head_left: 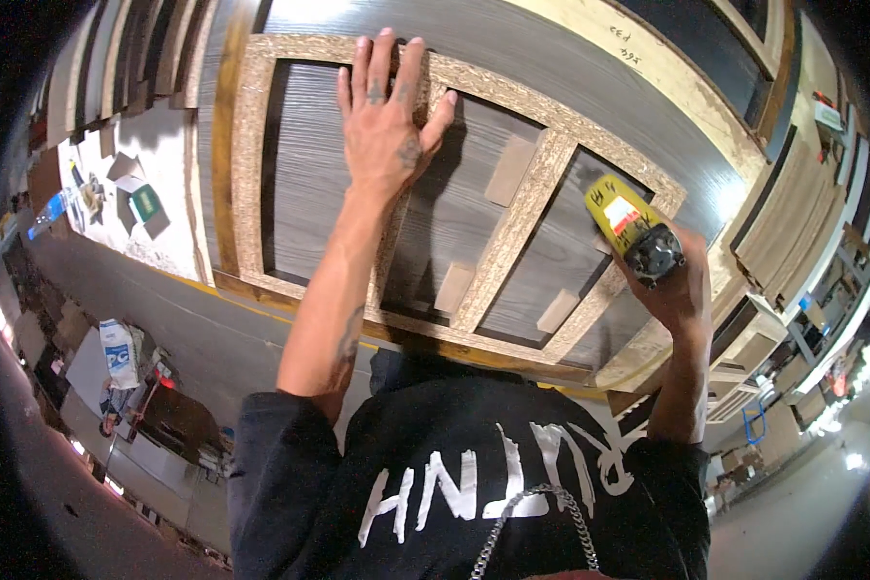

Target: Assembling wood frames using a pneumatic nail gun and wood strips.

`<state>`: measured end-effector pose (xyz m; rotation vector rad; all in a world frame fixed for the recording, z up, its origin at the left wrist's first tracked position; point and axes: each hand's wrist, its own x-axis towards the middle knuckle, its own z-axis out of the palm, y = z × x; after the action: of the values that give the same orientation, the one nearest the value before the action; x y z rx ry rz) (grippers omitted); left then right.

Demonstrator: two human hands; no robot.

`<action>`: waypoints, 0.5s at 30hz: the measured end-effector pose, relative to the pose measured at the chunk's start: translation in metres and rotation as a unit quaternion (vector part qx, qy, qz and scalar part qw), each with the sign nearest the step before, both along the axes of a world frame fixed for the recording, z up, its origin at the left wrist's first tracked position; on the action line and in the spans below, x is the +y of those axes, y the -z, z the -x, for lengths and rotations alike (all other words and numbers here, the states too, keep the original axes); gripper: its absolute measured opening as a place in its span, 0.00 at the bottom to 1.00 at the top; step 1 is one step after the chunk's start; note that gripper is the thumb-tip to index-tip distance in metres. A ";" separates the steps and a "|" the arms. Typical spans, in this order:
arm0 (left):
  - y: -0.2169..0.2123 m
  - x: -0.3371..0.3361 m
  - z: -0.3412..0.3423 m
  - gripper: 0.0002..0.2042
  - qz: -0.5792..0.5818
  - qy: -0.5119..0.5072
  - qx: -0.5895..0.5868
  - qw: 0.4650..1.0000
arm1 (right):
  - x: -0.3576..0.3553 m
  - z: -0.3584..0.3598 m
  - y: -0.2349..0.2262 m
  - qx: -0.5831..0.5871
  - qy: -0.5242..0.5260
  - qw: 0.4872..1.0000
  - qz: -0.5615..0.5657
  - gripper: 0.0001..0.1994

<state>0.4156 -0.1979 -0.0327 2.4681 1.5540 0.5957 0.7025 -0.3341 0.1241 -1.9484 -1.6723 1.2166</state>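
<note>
A frame of bare particle board strips [522,232] lies on a dark grey wood-grain panel [309,184], dividing it into several bays. My left hand [387,130] rests flat on the far strip of the frame, where a cross strip meets it, fingers stretched out and holding nothing. At the right, my right hand [681,290] is wrapped round a yellow nail gun [619,213] with a black end cap, above the right-hand bay. Its nose is hidden from sight. Small light wood blocks [512,172] sit against the strips inside the bays.
Stacked boards [793,222] stand at the right, with more long panels [130,58] at the far left. A white surface [169,232] at the left holds an opened box and a plastic bottle [48,215]. Farther left, a person [111,406] is by a white sack [119,353].
</note>
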 end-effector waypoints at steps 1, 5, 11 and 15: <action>-0.001 0.000 -0.004 0.34 0.003 -0.002 0.003 1.000 | 0.006 -0.002 0.004 0.000 -0.003 1.000 -0.003 0.19; -0.005 0.000 -0.002 0.32 -0.004 0.002 -0.025 1.000 | 0.026 -0.001 0.007 0.044 0.054 0.994 0.083 0.22; -0.004 0.001 -0.005 0.31 -0.031 0.034 -0.070 0.996 | -0.006 -0.020 0.027 -0.072 0.120 0.990 0.035 0.35; -0.014 0.000 -0.008 0.34 0.015 0.020 -0.028 0.999 | 0.017 -0.013 0.013 -0.163 0.009 0.985 0.064 0.31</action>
<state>0.4231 -0.1982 -0.0183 2.4320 1.4772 0.6250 0.7159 -0.3169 0.1110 -2.3407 -1.7566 1.0666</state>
